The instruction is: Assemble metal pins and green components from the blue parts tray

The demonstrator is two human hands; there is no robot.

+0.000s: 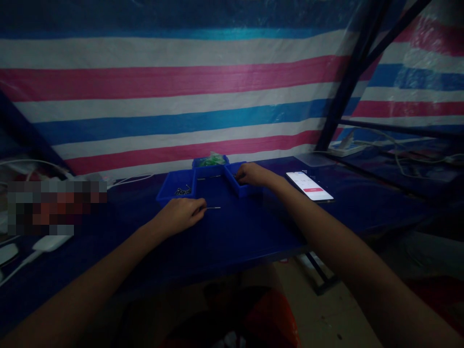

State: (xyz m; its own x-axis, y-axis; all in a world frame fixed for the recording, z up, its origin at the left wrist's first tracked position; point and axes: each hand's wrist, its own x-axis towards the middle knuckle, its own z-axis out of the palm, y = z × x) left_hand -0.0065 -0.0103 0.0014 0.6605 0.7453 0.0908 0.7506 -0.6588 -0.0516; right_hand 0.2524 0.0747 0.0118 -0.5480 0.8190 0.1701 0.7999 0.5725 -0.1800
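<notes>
My left hand (183, 215) is closed on a thin metal rod (213, 208) whose tip sticks out to the right over the blue table. Just behind that hand, the left blue bin (165, 192) has a small heap of metal parts (183, 190), perhaps screws. My right hand (249, 174) reaches into the right blue bin (243, 191), its fingers bent together over dark contents too dim to name. Between the two, a third blue bin (197, 164) at the back holds green plastic packaging (213, 159).
A lit phone (310, 186) lies right of the bins. White cables and an adapter (54, 241) are at the left, beside a blurred-out patch. A striped plastic sheet (163, 96) hangs behind the table (232, 237). Dark metal posts (344, 92) frame it.
</notes>
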